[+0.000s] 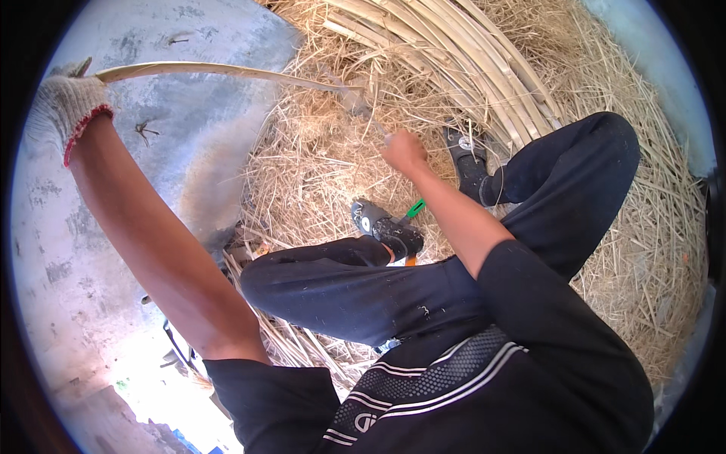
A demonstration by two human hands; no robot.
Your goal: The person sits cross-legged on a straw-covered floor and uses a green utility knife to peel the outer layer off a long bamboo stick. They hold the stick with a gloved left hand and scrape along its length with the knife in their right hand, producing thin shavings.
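Note:
My left hand (72, 110), in a knitted glove with a red cuff, is stretched out at the far left. It is closed round one end of a long, pale, bamboo-like strip (219, 69). The strip bows gently to the right, and its other end lies near a blurred blade. My bare right hand (406, 153) is a closed fist above my feet. A knife (364, 110) sticks out from it toward the strip's far end; its handle is mostly hidden by my fingers. I cannot tell whether blade and strip touch.
Several long split strips (469, 64) lie in a bundle at the top right. Thin shavings (302, 159) cover the floor around my shoes (378, 227). A green-handled tool (415, 209) is by one shoe. A pale, stained wall (181, 136) is at the left.

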